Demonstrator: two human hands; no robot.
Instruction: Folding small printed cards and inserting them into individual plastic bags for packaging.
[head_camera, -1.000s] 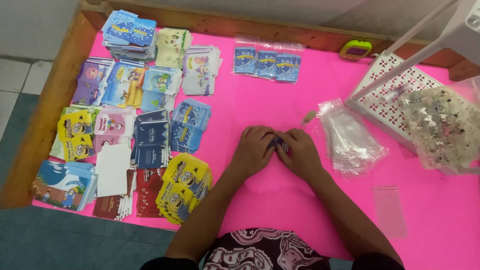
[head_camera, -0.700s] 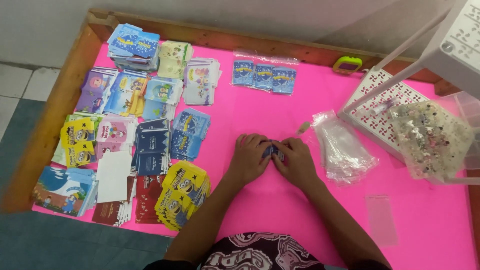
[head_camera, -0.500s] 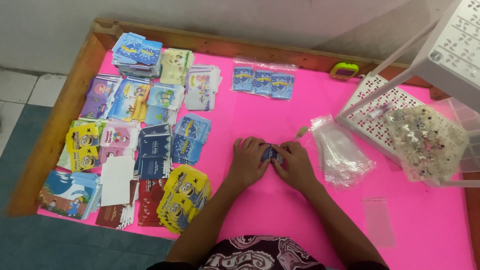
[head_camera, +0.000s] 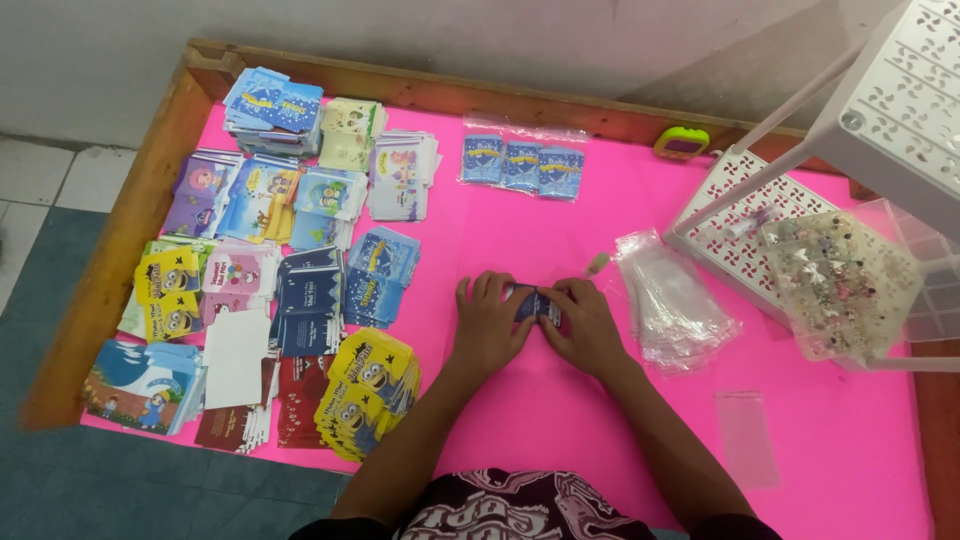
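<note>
My left hand (head_camera: 488, 322) and my right hand (head_camera: 583, 322) meet at the middle of the pink table (head_camera: 560, 420). Together they press and grip a small blue card (head_camera: 533, 303) lying flat between the fingertips. Most of the card is hidden under my fingers. A pile of clear plastic sleeves (head_camera: 672, 300) lies just right of my right hand. Three blue packed cards (head_camera: 523, 165) lie in a row beyond my hands.
Several stacks of colourful printed cards (head_camera: 290, 250) cover the table's left half. A white perforated rack (head_camera: 770, 230) and a clear bead box (head_camera: 840, 285) stand at the right. A single clear sleeve (head_camera: 746, 436) lies near the front. A wooden rim (head_camera: 130, 240) borders the table.
The view has shifted so the table sits lower in frame. My hands stay together on the blue card with only small finger movements.
</note>
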